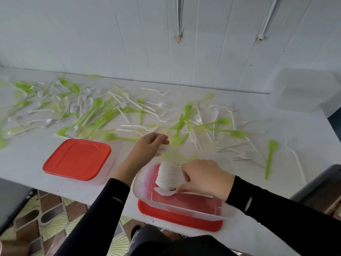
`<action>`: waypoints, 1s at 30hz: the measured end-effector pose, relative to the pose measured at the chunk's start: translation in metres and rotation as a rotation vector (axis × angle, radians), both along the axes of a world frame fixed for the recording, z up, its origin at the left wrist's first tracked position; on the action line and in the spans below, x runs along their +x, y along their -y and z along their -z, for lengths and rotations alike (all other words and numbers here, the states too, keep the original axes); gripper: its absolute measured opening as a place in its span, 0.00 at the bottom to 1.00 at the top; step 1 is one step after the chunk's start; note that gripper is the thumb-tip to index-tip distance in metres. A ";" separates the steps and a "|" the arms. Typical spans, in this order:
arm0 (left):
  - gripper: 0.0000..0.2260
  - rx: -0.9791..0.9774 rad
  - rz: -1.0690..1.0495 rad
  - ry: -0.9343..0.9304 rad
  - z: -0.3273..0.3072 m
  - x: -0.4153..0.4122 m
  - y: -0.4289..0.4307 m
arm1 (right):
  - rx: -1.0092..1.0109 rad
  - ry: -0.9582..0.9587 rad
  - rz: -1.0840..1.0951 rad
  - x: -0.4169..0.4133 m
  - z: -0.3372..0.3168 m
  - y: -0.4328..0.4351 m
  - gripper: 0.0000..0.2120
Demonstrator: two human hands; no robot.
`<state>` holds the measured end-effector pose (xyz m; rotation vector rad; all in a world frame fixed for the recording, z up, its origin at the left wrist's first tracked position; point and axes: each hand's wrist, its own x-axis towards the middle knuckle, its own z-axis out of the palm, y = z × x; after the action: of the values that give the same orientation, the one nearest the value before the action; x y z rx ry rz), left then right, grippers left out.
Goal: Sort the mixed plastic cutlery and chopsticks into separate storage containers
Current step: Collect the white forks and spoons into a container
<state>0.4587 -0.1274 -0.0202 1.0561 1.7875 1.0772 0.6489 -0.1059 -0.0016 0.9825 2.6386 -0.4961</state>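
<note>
1. White spoons (169, 174) stand stacked in the clear container (184, 212), gripped by my right hand (204, 178); a slack grip could topple them.
2. My left hand (149, 145) hovers curled near the mixed cutlery (103, 115) on the worktop (27, 159). I cannot tell if it holds anything, and a careless sweep could scatter pieces.

Green plastic spoons (96, 106) and white plastic forks (158, 105) lie mixed on the white table (276, 182). The square plastic lid (77, 158) is red.

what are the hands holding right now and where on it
The right hand grips a stack of white spoons by the handles, just behind the bowls, inside the clear container. The left hand shows nothing in its loosely curled fingers.
</note>
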 end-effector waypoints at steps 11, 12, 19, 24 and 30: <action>0.14 0.049 0.011 0.205 -0.012 -0.050 0.002 | -0.319 -0.529 0.226 -0.080 -0.072 -0.036 0.10; 0.12 0.065 -0.002 0.192 -0.016 -0.065 0.003 | -0.320 -0.541 0.223 -0.095 -0.072 -0.038 0.10; 0.10 0.108 -0.172 0.108 -0.028 -0.217 0.033 | -0.395 -0.437 0.174 -0.234 -0.050 -0.050 0.10; 0.08 0.024 -0.287 0.029 -0.011 -0.313 0.064 | -0.366 -0.280 0.121 -0.310 -0.024 -0.056 0.12; 0.04 -0.042 -0.330 -0.208 0.016 -0.390 0.086 | -0.289 -0.118 0.080 -0.395 0.004 -0.047 0.17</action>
<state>0.0683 -0.2131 -0.0358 0.8932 2.1985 1.1498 0.2540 -0.0590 -0.0061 0.9951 2.5367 -0.9510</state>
